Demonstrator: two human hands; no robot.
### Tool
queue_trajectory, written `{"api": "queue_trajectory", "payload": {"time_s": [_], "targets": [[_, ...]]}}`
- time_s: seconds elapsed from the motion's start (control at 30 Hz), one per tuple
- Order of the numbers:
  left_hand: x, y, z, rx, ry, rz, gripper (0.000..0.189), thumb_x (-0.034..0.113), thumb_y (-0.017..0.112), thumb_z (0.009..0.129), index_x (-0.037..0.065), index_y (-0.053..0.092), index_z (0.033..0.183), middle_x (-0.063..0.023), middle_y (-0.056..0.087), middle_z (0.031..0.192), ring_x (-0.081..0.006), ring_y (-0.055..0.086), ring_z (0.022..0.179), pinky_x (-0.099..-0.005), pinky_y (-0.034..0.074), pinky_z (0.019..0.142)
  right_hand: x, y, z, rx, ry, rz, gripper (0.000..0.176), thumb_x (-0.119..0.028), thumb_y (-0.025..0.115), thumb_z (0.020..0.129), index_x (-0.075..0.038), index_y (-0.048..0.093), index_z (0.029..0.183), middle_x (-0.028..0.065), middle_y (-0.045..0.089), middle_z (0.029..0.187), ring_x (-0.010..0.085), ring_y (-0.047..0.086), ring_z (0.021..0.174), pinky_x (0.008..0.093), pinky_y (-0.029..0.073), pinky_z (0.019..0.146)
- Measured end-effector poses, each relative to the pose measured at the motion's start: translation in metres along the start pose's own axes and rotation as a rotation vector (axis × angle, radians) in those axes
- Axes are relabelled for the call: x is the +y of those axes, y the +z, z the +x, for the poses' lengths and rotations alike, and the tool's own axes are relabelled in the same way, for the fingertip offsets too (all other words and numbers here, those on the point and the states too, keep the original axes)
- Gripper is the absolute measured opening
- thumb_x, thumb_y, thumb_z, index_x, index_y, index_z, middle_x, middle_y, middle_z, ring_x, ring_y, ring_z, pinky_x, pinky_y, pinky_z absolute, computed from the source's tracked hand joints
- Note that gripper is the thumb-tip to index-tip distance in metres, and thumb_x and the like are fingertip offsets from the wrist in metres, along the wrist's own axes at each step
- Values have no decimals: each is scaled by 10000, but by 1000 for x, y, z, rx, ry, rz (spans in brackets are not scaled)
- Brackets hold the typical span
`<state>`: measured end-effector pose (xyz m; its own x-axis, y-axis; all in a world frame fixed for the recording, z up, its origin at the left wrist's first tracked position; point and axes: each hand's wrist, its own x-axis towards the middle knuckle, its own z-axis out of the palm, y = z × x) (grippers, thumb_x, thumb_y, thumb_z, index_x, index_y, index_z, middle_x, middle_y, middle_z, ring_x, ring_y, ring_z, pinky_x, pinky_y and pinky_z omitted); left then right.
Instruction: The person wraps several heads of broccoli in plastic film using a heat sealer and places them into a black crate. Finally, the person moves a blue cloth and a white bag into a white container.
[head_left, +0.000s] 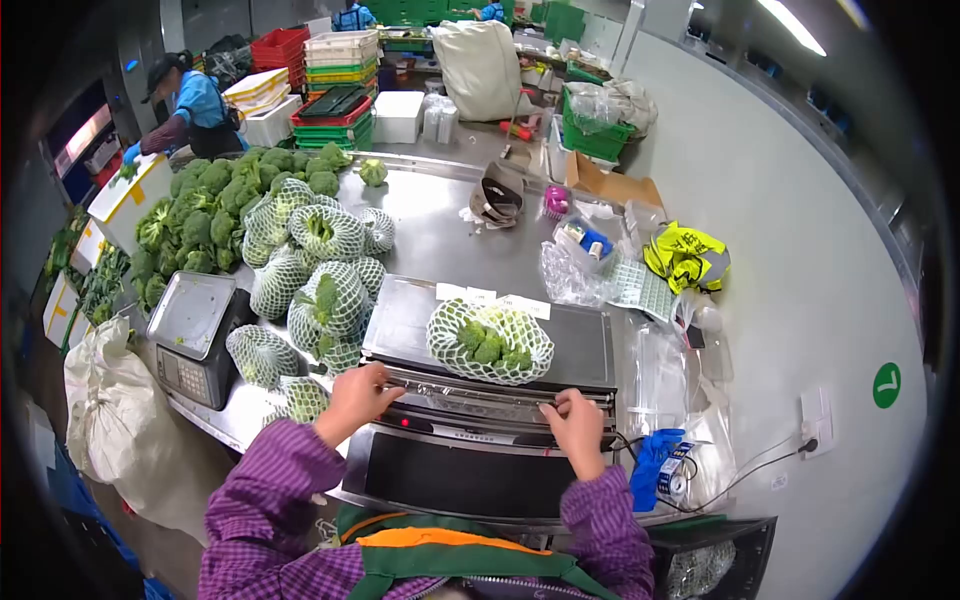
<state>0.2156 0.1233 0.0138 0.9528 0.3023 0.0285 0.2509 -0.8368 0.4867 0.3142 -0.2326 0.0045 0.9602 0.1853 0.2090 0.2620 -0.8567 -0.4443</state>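
Note:
Both hands are at a film wrapping machine (590, 350) on the metal table. My left hand (357, 400) pinches the left end of the clear plastic film (465, 402) along the machine's front bar. At the film's right end, my right hand (576, 428) has its thumb and fingers closed on the edge. Just beyond the film, a broccoli head (488, 343) in a white foam net (530, 345) lies on the machine's flat top. White labels (465, 293) are behind it. A dark heating plate (460, 475) is on the near side, with a small red light by the bar.
Several netted broccoli heads (325, 295) and a pile of bare ones (215, 205) crowd the table's left side. A weighing scale (193, 335) stands at the left edge. To the right are a yellow vest (685, 255) and blue gloves (650, 470). A co-worker (200, 105) stands at the far left.

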Motion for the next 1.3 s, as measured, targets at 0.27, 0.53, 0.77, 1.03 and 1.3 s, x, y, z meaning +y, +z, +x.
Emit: {"api": "queue_trajectory", "payload": {"time_s": [0.27, 0.53, 0.77, 1.03, 1.3], "targets": [[15, 27, 5, 4, -53, -84, 393, 346, 756, 701, 58, 680, 956, -97, 703, 792, -279, 674, 762, -367, 519, 709, 2, 5, -4, 57, 109, -87, 295, -341, 715, 758, -79, 621, 855, 85, 663, 818, 306, 576, 837, 432, 392, 771], [-3, 39, 13, -131, -147, -653, 350, 5, 703, 767, -36, 571, 1088, -91, 680, 745, -119, 631, 643, -238, 486, 589, 15, 20, -13, 38, 116, 3, 251, -308, 686, 789, -78, 621, 864, 110, 657, 749, 325, 597, 794, 444, 401, 772], [10, -49, -51, -399, -333, -926, 530, 64, 676, 825, -34, 462, 1300, -44, 665, 838, -73, 597, 709, -192, 455, 608, 2, -29, -29, -264, 467, 1310, 127, 14, 556, 816, 12, 593, 937, 9, 564, 748, 91, 523, 658, 218, 416, 630], [16, -79, -43, -961, 157, -1791, 232, 207, 594, 903, -19, 643, 920, 2, 493, 658, -133, 414, 549, -298, 378, 535, -58, -91, -1, -295, -18, 1952, 140, -67, 417, 874, -24, 521, 790, -6, 400, 454, 175, 449, 537, 310, 396, 597], [50, -43, 167, 98, 195, -1112, 320, 264, 484, 982, 8, 637, 1096, -80, 647, 1020, -148, 592, 924, -285, 463, 859, -86, -49, 204, -231, -361, 1323, 275, -76, 419, 924, 72, 602, 1065, 122, 648, 1049, 188, 582, 1021, 304, 416, 965]]}}
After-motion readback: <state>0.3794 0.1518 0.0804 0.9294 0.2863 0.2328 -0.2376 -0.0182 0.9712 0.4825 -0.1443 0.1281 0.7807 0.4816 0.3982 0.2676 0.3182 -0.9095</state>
